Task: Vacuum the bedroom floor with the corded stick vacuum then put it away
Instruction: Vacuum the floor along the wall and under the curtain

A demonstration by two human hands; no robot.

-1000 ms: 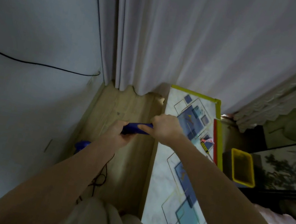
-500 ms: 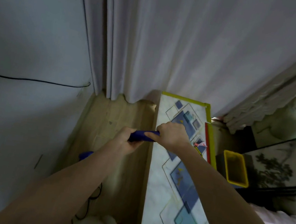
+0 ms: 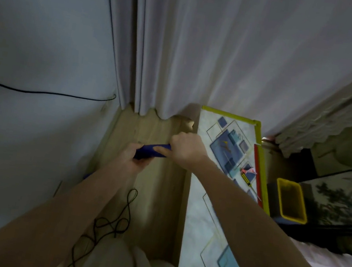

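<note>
We have both hands on the blue vacuum handle (image 3: 152,152), over the strip of wood floor (image 3: 155,199) between the wall (image 3: 20,132) and the patterned mat (image 3: 207,219). Left hand (image 3: 133,156) wraps the lower end, fingers curled under it; right hand (image 3: 185,148) is closed around the upper end, knuckles up, the two hands almost touching along the bar. Most of the vacuum is hidden: only a blue scrap shows beside the left forearm near the wall, likely the body, and we cannot see the floor head. The handle reads as rigid moulded plastic, smooth, so we judge a full wrap grip suits it better than a pinch; a stick vacuum probably carries its weight low, so the two-hand hold gives leverage in this tight corner. The black cord (image 3: 110,222) lies in loose tangled loops on the floor just by our legs; it is limp, will snag or get run over, and we reckon it needs keeping behind the head. Another run of cable (image 3: 38,92) crosses the wall. The curtain (image 3: 205,57) hangs to the floor ahead, soft and light, easy to suck in. A yellow-rimmed bin (image 3: 292,203) sits right of the mat, with a screwdriver (image 3: 246,180) on the mat's edge.
</note>
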